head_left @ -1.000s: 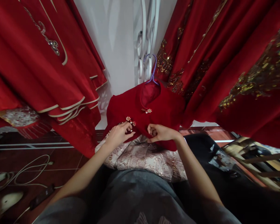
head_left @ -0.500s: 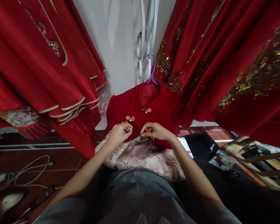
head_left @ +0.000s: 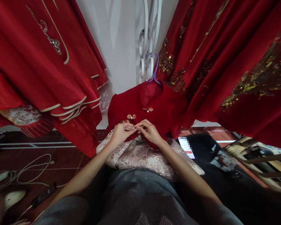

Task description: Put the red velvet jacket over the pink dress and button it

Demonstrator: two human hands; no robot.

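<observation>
A red velvet garment [head_left: 126,103] on a purple hanger [head_left: 156,70] lies before me, with a pearl-beaded clasp [head_left: 148,109] below its neck opening. A second beaded ornament [head_left: 131,117] sits just above my left hand [head_left: 122,132]. That hand is closed in a pinch over the garment's lower front. Its fingertips meet those of my right hand [head_left: 150,132], also pinched. A tiny shiny bit shows between them, too small to name. Under both hands, a pale pink and gold brocade cloth [head_left: 145,159] is spread over my lap.
Red garments [head_left: 67,62] hang at left, and sequined red ones [head_left: 243,90] at right. A phone [head_left: 186,147] and a clear plastic packet [head_left: 223,161] lie on a black surface at right. White cables [head_left: 35,181] trail over the tiled floor. Behind stands a white scrollwork frame [head_left: 144,37].
My right hand has moved left and slightly up, so its fingertips now meet those of my left hand. My right forearm has swung inward, uncovering more brocade and the phone.
</observation>
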